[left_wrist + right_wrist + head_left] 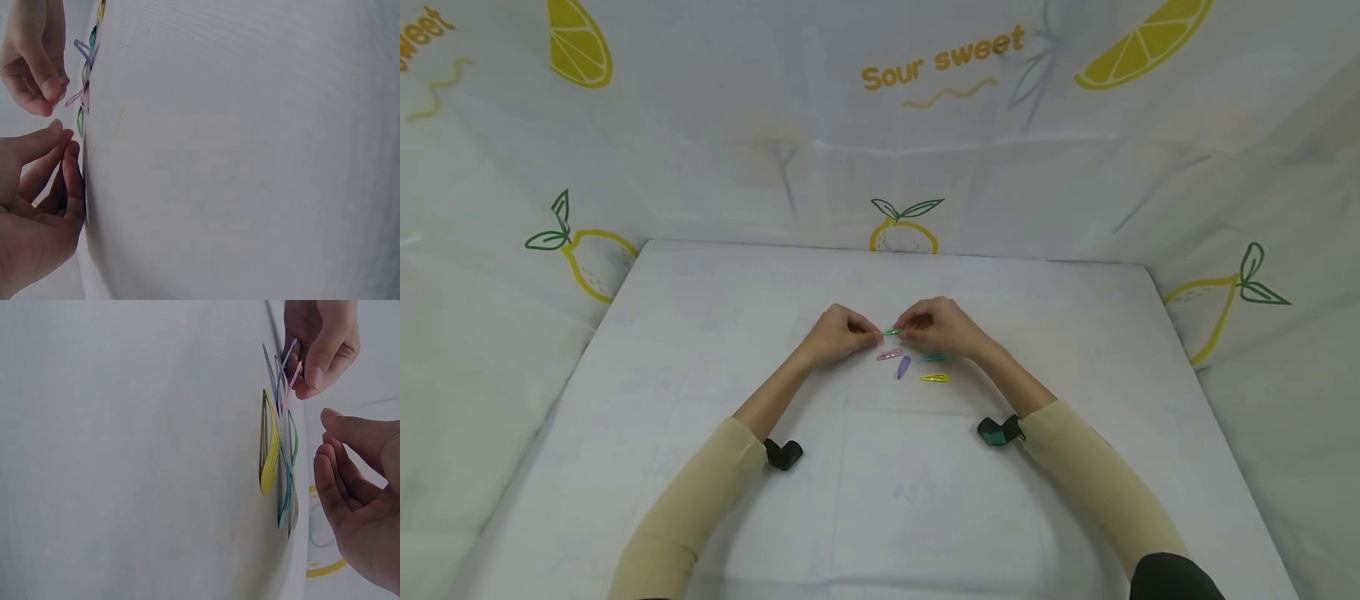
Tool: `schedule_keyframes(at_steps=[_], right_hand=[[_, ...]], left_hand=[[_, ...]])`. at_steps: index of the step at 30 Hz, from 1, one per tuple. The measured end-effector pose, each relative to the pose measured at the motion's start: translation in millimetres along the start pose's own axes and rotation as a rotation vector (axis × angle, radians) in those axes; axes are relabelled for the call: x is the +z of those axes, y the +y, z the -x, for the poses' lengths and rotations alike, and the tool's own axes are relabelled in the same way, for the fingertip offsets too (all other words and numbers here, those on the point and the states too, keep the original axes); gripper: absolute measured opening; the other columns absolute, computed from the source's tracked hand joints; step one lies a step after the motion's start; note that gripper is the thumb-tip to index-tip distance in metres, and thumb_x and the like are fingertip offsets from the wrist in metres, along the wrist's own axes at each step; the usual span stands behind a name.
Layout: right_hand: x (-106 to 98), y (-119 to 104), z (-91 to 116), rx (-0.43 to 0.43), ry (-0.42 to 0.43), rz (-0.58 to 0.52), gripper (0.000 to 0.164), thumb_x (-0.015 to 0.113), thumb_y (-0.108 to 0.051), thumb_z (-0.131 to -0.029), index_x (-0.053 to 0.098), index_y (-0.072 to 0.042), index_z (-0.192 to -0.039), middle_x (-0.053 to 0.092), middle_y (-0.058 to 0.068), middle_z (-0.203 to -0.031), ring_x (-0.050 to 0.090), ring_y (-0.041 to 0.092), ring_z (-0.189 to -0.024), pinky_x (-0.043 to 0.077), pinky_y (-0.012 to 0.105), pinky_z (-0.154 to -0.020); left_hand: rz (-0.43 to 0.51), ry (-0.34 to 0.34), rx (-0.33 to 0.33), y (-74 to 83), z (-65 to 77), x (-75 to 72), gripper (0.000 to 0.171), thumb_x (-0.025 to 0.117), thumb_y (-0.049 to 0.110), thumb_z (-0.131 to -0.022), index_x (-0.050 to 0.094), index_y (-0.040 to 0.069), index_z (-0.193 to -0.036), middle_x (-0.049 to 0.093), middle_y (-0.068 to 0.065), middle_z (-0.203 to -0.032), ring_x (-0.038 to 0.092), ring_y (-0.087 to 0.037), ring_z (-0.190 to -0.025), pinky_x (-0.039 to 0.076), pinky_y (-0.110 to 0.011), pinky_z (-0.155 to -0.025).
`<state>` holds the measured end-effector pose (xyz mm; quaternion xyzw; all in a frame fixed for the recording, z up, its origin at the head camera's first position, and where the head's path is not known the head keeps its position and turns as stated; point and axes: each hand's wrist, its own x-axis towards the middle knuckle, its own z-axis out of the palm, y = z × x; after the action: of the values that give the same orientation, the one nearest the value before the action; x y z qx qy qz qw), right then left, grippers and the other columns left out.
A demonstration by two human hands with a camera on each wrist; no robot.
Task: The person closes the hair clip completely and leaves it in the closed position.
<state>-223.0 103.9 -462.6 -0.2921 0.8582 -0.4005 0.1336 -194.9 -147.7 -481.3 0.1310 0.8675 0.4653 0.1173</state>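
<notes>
A green snap hair clip [891, 332] lies on the white table between the fingertips of both hands. My left hand [844, 335] is at its left end, with thumb and fingertips close together. At the other end is my right hand [942, 327], fingers loosely bent and the thumb near the index finger. Neither wrist view shows a clip between the fingers. Nearer the body lie a pink clip [889, 354], a purple clip [903, 367], a teal clip [932, 357] and a yellow clip [935, 378]. The purple clip [86, 53] stands sprung apart in the left wrist view.
The white-covered table [850, 500] reaches back to a hanging cloth [737, 183] printed with lemons. Black wrist cameras [784, 455] stick out beside both sleeves. A pale clip [294, 519] shows beside the teal one in the right wrist view.
</notes>
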Motion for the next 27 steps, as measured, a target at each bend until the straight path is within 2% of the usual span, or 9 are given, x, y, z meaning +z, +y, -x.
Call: schedule_keyframes(at_steps=[10, 17, 27], right_hand=[[5.9, -6.8, 3.7, -0.023, -0.071, -0.027, 0.015, 0.081, -0.004, -0.096, 0.082, -0.001, -0.110, 0.082, 0.014, -0.106, 0.070, 0.012, -0.089, 0.057, 0.019, -0.082], [8.5, -4.9, 5.7, -0.015, -0.118, 0.017, 0.015, 0.082, -0.006, -0.097, 0.083, -0.002, -0.111, 0.083, 0.013, -0.110, 0.070, 0.011, -0.089, 0.057, 0.019, -0.083], [9.6, -5.1, 6.0, 0.007, -0.160, 0.032, 0.014, 0.080, -0.010, -0.099, 0.083, -0.003, -0.110, 0.082, 0.010, -0.104, 0.068, 0.011, -0.087, 0.057, 0.022, -0.082]], left_hand=[[-0.001, -0.034, 0.012, 0.6, 10.3, 1.6, 0.018, 0.079, 0.021, -0.100, 0.086, 0.005, -0.105, 0.085, -0.012, -0.106, 0.071, -0.013, -0.088, 0.053, -0.022, -0.079], [0.011, -0.036, 0.019, 1.2, 16.5, 5.3, 0.019, 0.079, 0.020, -0.098, 0.086, 0.004, -0.104, 0.085, -0.013, -0.102, 0.070, -0.011, -0.083, 0.053, -0.022, -0.076], [0.016, -0.037, 0.019, 1.6, 18.4, 7.3, 0.016, 0.079, 0.018, -0.097, 0.086, 0.004, -0.101, 0.084, -0.012, -0.099, 0.067, -0.010, -0.081, 0.052, -0.023, -0.074]])
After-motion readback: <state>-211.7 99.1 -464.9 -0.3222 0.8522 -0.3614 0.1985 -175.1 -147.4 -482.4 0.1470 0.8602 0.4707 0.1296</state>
